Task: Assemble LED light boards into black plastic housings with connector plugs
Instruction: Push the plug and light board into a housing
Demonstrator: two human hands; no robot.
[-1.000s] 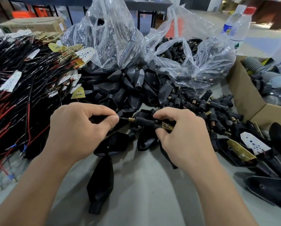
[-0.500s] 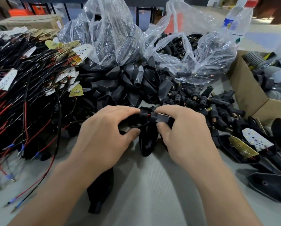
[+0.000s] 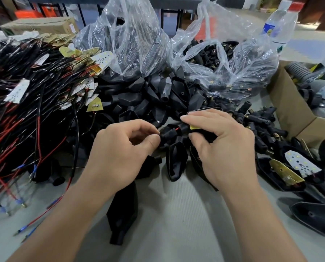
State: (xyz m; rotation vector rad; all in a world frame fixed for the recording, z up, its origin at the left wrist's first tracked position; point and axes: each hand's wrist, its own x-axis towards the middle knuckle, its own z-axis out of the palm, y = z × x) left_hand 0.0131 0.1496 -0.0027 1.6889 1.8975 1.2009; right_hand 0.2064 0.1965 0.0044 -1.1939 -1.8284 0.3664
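Observation:
My left hand [image 3: 125,148] pinches a black connector plug [image 3: 168,134] between thumb and forefinger. My right hand [image 3: 220,146] grips a black plastic housing [image 3: 205,132] with a yellow-backed LED board [image 3: 193,127] showing in it. A short red wire [image 3: 178,129] runs from the plug into the housing. Both hands hover just above the grey table [image 3: 176,214], in front of a heap of empty black housings [image 3: 154,95]. Most of the held housing is hidden by my fingers.
Wired LED boards lie in a tangle of red and black leads [image 3: 25,110] at left. Two clear bags [image 3: 224,59] hold housings and plugs behind. Loose plugs [image 3: 261,125], a cardboard box [image 3: 290,110] and fitted housings [image 3: 290,171] are at right. A loose housing [image 3: 123,210] lies near me.
My hands came together over the plug, then drew slightly apart again. The red wire now shows between plug and housing, and the board's yellow back shows under my right fingers.

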